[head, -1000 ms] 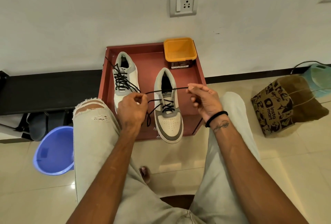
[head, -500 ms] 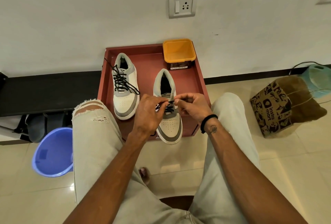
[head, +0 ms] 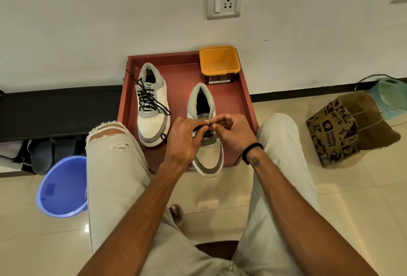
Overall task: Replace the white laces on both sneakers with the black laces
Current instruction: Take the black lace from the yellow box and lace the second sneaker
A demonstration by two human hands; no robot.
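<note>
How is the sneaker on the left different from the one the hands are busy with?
The left sneaker has its black lace threaded up to the top rows, loose ends untied; the right sneaker shows black lace only on its lower rows. The left sneaker sits untouched and farther back on the red tray; the right sneaker's toe overhangs the tray's front edge, with both hands pinching its lace. Both are white and grey.

Ripped pale trousers (head: pixel 114 165), black wristband (head: pixel 251 151)
</note>
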